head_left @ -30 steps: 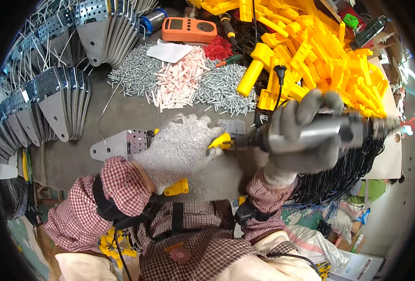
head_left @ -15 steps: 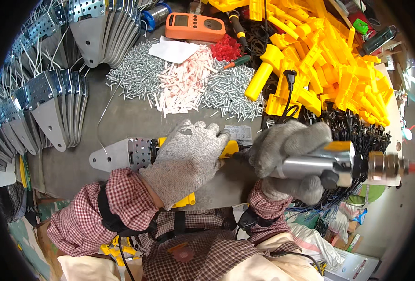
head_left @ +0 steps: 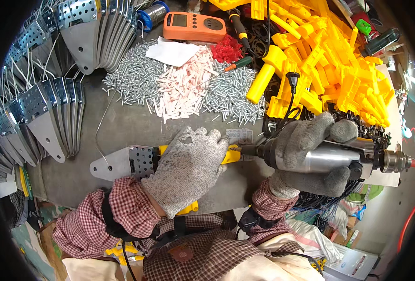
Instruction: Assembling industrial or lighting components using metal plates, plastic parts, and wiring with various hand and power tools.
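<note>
In a grey knit glove, my left hand (head_left: 186, 168) lies closed over a yellow plastic handle (head_left: 232, 155) and presses it to the bench. From the handle's left end sticks out a grey tapered metal plate (head_left: 110, 164) with a perforated section. My right hand (head_left: 297, 149), gloved too, grips a silver air screwdriver (head_left: 331, 157) held level, some of its fingers lifted off the body. The tool's dark nose (head_left: 249, 150) points left, at the handle's right end. Whether it touches the handle I cannot tell. My left glove hides the handle's middle.
Beyond my hands lie silver screws (head_left: 231, 91), pale pink sleeves (head_left: 182, 89) and red bits (head_left: 226, 49). An orange meter (head_left: 194, 26) stands behind. Yellow plastic parts (head_left: 329, 70) pile up at right. Stacked metal plates (head_left: 48, 122) fill the left. An air hose (head_left: 407, 229) hangs far right.
My right hand and the screwdriver have shifted slightly right, and the tool's nose has come into clear view. Some right fingers have straightened. My left hand stays on the handle.
</note>
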Demonstrator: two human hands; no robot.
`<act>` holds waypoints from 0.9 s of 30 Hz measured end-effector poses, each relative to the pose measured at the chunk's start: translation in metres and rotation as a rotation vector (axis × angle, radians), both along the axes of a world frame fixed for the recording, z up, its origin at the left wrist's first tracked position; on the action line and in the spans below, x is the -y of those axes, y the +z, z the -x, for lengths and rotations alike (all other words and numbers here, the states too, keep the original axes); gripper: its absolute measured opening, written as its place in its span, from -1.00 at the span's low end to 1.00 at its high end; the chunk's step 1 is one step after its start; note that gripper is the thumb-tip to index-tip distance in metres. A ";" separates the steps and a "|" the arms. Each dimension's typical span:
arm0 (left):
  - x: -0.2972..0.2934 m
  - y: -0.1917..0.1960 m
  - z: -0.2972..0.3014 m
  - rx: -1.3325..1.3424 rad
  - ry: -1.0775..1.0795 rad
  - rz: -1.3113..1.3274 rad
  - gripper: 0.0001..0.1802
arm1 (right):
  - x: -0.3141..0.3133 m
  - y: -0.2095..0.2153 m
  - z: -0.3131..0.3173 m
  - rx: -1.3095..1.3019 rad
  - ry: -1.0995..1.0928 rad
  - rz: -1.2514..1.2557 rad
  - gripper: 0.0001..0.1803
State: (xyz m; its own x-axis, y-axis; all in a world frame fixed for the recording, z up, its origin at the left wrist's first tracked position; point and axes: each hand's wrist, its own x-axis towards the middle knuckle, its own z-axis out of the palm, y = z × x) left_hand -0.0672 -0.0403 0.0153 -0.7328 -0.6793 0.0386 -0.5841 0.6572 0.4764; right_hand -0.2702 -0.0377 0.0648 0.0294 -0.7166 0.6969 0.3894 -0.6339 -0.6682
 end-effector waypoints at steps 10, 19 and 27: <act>-0.005 -0.005 -0.006 -0.043 0.034 0.025 -0.45 | 0.002 -0.017 -0.005 -0.076 0.101 -0.039 -0.39; 0.006 -0.002 -0.011 -0.078 -0.015 -0.121 -0.56 | -0.047 0.024 -0.068 -0.260 0.513 0.119 -0.41; 0.002 -0.009 -0.018 -0.150 0.021 0.047 -0.71 | -0.041 0.016 -0.115 -0.371 0.612 0.167 -0.41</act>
State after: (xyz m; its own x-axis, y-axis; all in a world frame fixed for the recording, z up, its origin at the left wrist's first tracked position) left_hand -0.0493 -0.0427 0.0061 -0.7022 -0.6893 0.1782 -0.5226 0.6690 0.5286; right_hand -0.1556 0.0029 0.0804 0.6451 -0.3816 0.6620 0.4735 -0.4803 -0.7383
